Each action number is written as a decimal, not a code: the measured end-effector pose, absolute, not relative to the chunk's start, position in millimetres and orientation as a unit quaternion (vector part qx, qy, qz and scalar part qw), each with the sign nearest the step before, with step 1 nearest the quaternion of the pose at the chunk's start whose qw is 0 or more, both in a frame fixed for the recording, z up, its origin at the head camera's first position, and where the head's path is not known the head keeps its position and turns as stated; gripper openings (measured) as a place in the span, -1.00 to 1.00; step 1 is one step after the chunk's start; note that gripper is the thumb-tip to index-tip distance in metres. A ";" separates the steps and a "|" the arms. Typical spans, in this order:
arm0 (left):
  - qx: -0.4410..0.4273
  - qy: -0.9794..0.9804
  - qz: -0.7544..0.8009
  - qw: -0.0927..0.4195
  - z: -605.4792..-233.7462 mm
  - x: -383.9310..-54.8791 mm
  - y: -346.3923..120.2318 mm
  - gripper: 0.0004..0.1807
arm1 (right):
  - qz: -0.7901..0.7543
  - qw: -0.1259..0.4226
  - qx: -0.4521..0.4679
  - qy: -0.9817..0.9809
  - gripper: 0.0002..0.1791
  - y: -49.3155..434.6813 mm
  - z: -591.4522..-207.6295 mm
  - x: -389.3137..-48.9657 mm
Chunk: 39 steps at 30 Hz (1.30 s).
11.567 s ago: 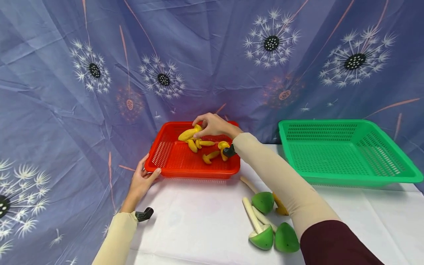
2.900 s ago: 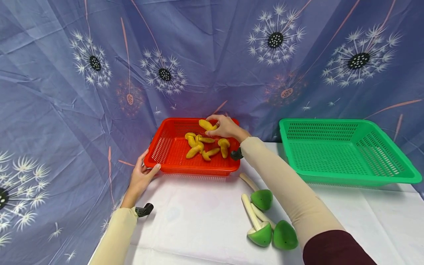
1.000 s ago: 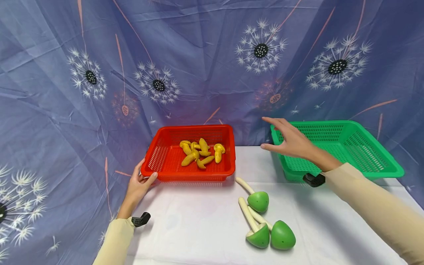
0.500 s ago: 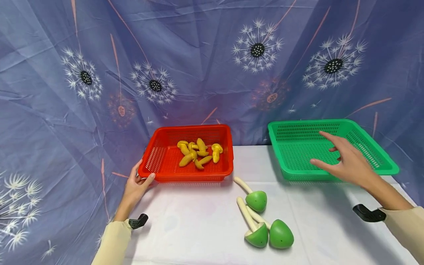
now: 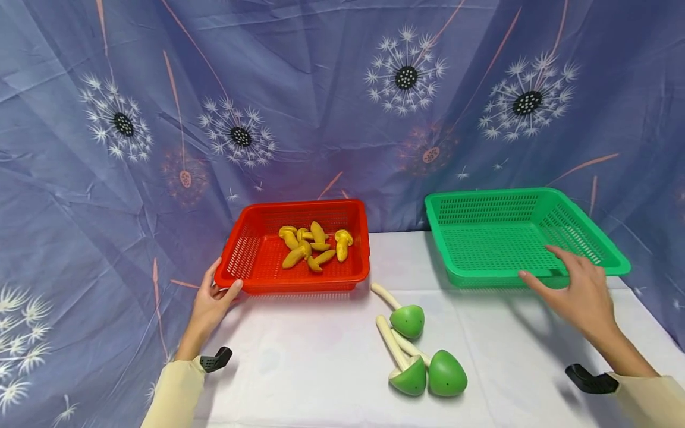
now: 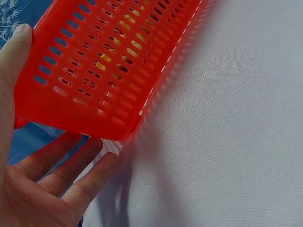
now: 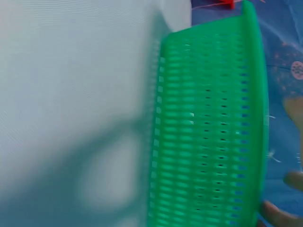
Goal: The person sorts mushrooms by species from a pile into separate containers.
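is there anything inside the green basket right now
No, the head view shows the green basket holding nothing, while the three green mushrooms lie on the table in front of it.

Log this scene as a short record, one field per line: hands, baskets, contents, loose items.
left hand: grips the near left corner of the red basket, thumb on the rim
right hand: fingers spread, holds nothing, at the near rim of the green basket
red basket contents: yellow toy mushrooms
green basket contents: nothing visible
loose items: three green toy mushrooms on the white table, between the baskets and nearer the person
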<state>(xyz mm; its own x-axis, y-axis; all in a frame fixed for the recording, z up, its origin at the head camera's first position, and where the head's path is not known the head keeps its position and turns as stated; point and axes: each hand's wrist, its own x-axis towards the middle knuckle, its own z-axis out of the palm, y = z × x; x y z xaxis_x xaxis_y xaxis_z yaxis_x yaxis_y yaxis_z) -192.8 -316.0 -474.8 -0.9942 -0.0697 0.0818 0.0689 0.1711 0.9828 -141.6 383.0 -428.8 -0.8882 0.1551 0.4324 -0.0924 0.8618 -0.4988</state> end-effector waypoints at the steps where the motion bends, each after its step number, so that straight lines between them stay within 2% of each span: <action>1: 0.001 -0.764 -0.643 0.055 -475.2 -193.1 -316.3 -0.07 | 0.264 0.245 -0.031 -0.932 -0.11 381.8 -432.8 -141.8; 9: -0.007 -0.773 -0.632 0.055 -475.4 -192.4 -316.1 -0.07 | 0.283 0.279 -0.093 -0.913 -0.24 371.0 -451.8 -144.6; 15: -0.010 -0.823 -0.563 0.074 -466.7 -185.3 -313.0 -0.08 | 0.286 0.296 -0.129 -0.902 -0.27 365.8 -454.6 -141.8; 19: -0.004 -0.855 -0.498 0.144 -455.5 -179.0 -310.3 -0.09 | 0.287 0.314 -0.143 -0.894 -0.30 361.8 -457.7 -140.3; 22: -0.025 -0.867 -0.434 0.242 -439.3 -176.2 -301.7 -0.08 | 0.289 0.322 -0.143 -0.890 -0.31 359.9 -460.0 -140.1; 25: -0.089 -0.865 -0.376 0.320 -415.6 -177.1 -279.4 -0.07 | 0.290 0.321 -0.143 -0.890 -0.30 360.2 -460.9 -139.7; 27: -0.146 -0.859 -0.350 0.345 -399.6 -178.5 -256.0 -0.07 | 0.292 0.316 -0.145 -0.891 -0.30 360.9 -460.1 -138.9; 29: -0.209 -0.852 -0.338 0.341 -386.7 -177.9 -229.2 -0.07 | 0.292 0.308 -0.146 -0.893 -0.30 360.9 -459.6 -138.4; 31: -0.272 -0.846 -0.334 0.315 -378.3 -175.6 -201.2 -0.08 | 0.292 0.304 -0.145 -0.895 -0.29 360.7 -459.3 -138.2; 35: -0.383 -0.832 -0.345 0.203 -373.9 -169.4 -146.1 -0.17 | 0.286 0.306 -0.142 -0.897 -0.28 360.6 -458.7 -138.3; 39: -0.435 -0.826 -0.347 0.085 -386.2 -170.5 -96.6 -0.29 | 0.286 0.312 -0.154 -0.893 -0.26 361.2 -458.9 -137.9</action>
<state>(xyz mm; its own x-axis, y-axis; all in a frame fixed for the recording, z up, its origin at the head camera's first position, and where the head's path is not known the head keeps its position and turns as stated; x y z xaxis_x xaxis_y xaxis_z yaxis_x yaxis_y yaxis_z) -170.5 -96.6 -386.2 -0.6066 0.6602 0.4428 0.7783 0.3798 0.5000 -137.9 361.2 -458.9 -0.7574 0.4536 0.4697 0.0968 0.7894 -0.6062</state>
